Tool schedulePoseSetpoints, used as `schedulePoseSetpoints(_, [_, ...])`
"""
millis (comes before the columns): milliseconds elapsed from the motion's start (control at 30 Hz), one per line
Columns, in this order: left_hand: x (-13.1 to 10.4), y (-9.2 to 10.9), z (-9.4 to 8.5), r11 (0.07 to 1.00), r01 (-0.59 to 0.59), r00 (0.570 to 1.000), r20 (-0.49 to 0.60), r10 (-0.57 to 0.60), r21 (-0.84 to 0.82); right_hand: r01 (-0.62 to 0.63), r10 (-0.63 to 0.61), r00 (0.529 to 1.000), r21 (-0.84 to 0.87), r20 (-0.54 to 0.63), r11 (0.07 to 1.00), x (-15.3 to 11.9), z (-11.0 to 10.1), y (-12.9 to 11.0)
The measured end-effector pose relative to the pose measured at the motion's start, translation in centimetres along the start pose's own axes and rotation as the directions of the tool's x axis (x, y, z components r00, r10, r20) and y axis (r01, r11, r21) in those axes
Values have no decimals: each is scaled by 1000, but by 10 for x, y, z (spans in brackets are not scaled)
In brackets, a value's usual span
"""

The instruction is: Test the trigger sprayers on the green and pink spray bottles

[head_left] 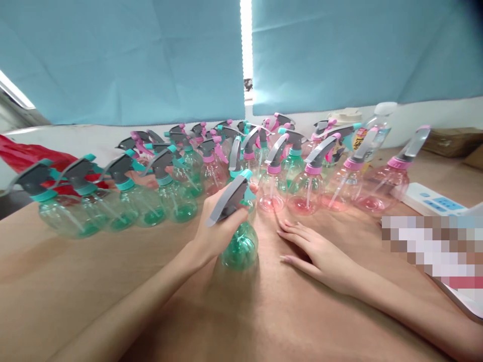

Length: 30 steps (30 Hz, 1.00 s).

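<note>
My left hand (222, 216) is wrapped round the neck and trigger of a green spray bottle (241, 249) with a grey and teal head, upright at the middle of the table. To its right my right hand (313, 249) lies on the tabletop with fingers stretched out, holding nothing. Just beyond those fingertips stand pink spray bottles, the nearest being a clear pink one (271, 193). Left of my left hand is a row of green spray bottles, one of them a bottle with a teal collar (177, 201).
More spray bottles crowd the back along the wall. At the right are a clear drink bottle (377, 125), a white device with blue buttons (433, 201) and a cardboard box (449, 141). Red cloth or plastic (41, 156) lies at the far left. Part of the right side is pixelated.
</note>
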State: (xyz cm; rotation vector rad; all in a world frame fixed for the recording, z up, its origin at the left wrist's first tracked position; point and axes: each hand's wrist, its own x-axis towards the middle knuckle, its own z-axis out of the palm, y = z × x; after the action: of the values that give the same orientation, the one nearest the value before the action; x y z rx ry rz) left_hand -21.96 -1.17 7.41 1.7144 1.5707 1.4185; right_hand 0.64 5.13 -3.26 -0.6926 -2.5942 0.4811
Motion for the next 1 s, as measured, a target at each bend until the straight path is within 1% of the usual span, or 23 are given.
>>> schedulePoseSetpoints(133, [-2,-1,1,1000,-7,1000,-15,7,11,-1,1,1000,5,-12,1000,0,0,0])
schedulePoseSetpoints(333, [-1,1,1,1000,-5,1000,-7,5,-15,-11,11,1000,-28,20,1000,-1,0,0])
schedulePoseSetpoints(733, [-3,2,1,1000,-7,1000,-4,8,23,-9,9,1000,-19,24,1000,-1,0,1])
schedulePoseSetpoints(1000, [-2,0,1,1000,7,1000,3,-7,3,-14,16,999,-43,44,999,-1,-1,1])
